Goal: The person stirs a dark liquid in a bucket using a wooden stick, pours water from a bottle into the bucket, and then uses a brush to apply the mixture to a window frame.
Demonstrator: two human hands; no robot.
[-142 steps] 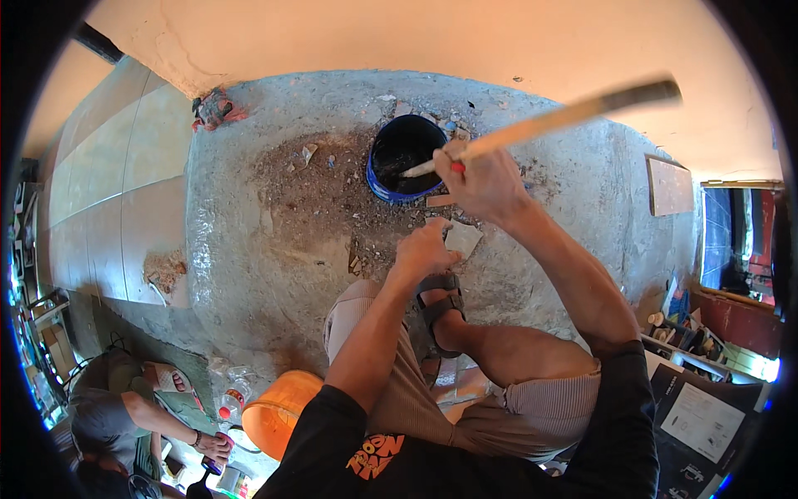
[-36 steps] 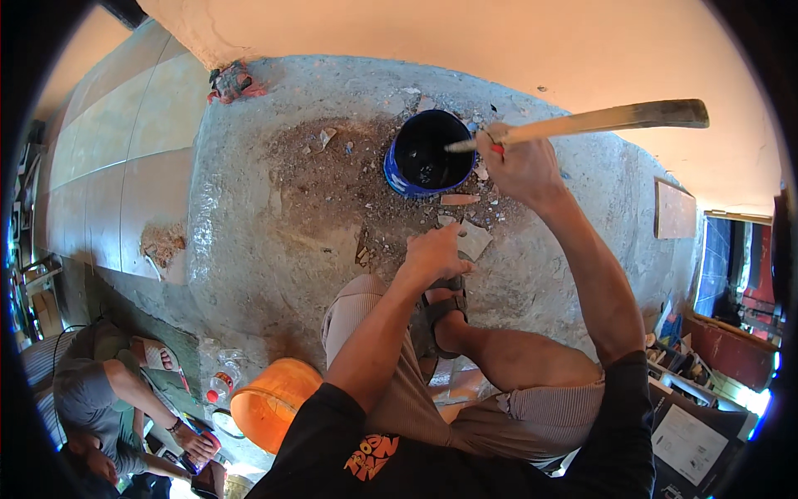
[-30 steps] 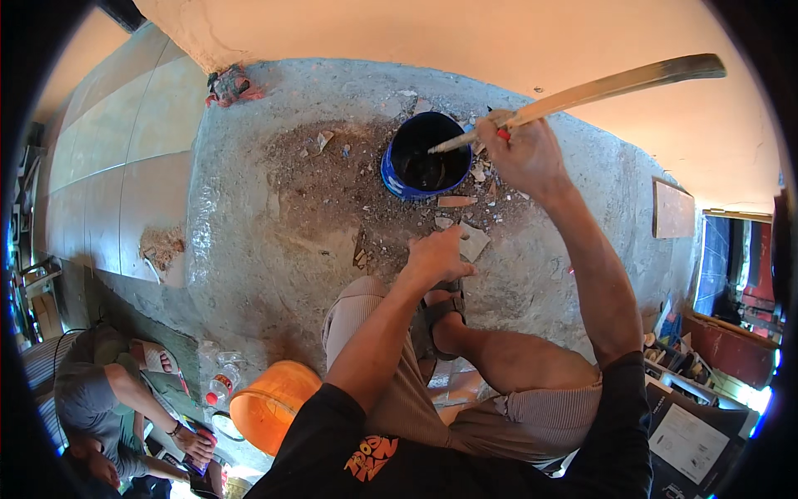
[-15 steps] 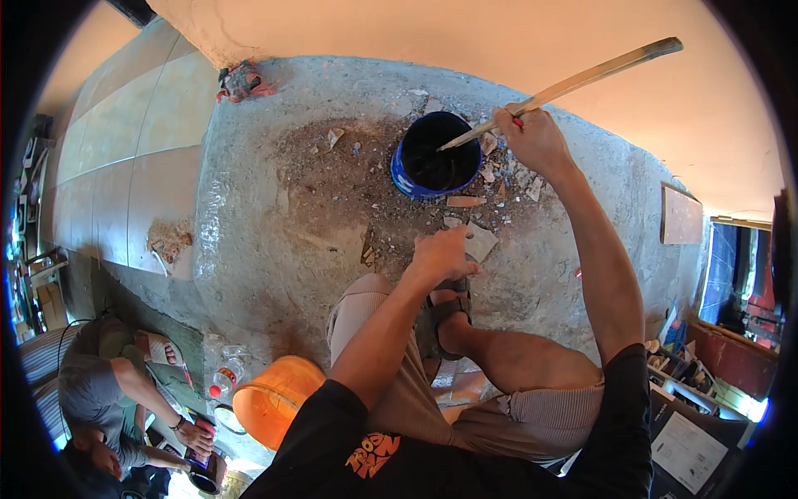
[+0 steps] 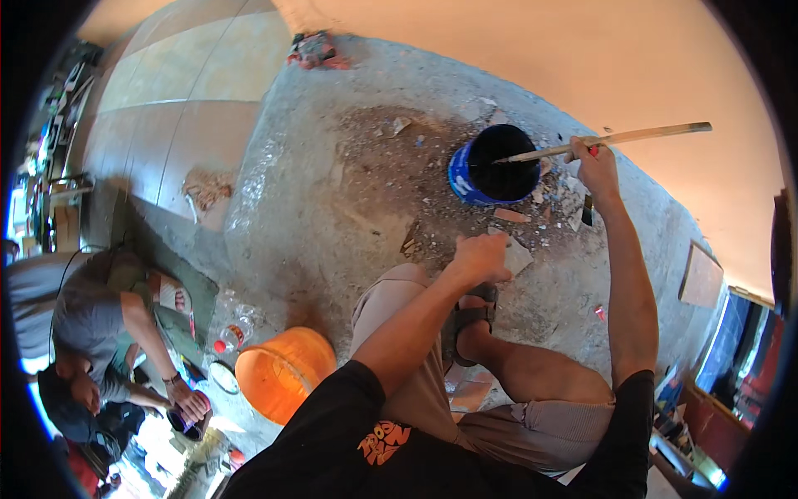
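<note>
Dark inside, a blue bucket (image 5: 492, 166) stands on the rubble-strewn concrete floor (image 5: 307, 200). A long, slightly bent wooden stick (image 5: 644, 135) slants over its rim, with its lower end inside. My right hand (image 5: 596, 169) is closed around the stick just right of the bucket; a small red spot shows by the fingers. Over my knee, nearer to me, hangs my left hand (image 5: 482, 261), its fingers loosely bent and the thumb apart, with nothing seen in it. Beneath that hand lies a pale broken tile piece (image 5: 519, 258). The bucket's contents are too dark to make out.
Left of my leg stands an orange bucket (image 5: 283, 374) beside a clear plastic bottle (image 5: 235, 334). A crouching person (image 5: 100, 308) at lower left holds a dark container (image 5: 189, 416). Large tiles (image 5: 183, 125) cover the far left; an orange wall (image 5: 532, 50) rises beyond the bucket.
My view has turned, so the scene sits differently. The stick lies nearer to level in the picture, still in my right hand. At lower left, the other person's hand and container have shifted.
</note>
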